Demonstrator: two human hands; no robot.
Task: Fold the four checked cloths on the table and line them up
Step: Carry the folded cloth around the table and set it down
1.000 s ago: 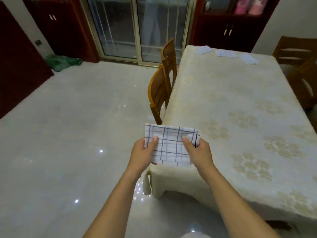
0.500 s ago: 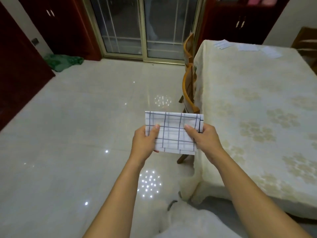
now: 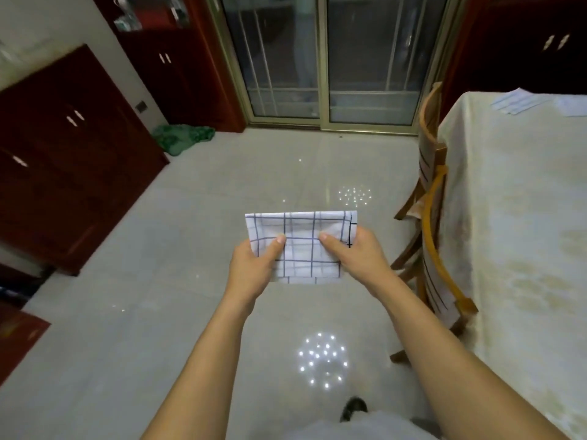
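- Cloth: white with dark checked lines, folded into a flat rectangle with its long side across the view. It is held in the air before the person, over the floor, left of the table and clear of it.
- Left hand: grips the cloth's left end. The thumb lies flat on top; the other fingers go underneath, hidden.
- Right hand: grips the cloth's right end in the same way, thumb on top and pointing toward the left thumb, fingers hidden beneath. The two thumb tips are near each other but apart.
- Table: at the right edge of the view, under a cream patterned tablecloth that hangs down its side.
- Folded cloths: pale, flat on the table's far end. One lies by the far left corner, and part of another lies just beside it, cut by the frame edge. Their pattern is too blurred to read.
- Chairs: two, wooden, pushed in at the table's left side, one behind the other. White fabric with dark lines lies over their backs.
- Door: sliding glass, metal frame, on the far wall.
- Cabinets: dark red, along the left wall and either side of the door.
- Rag: green, crumpled on the floor by the cabinets.
- Floor: pale glossy tile, showing clusters of reflected lamp dots.
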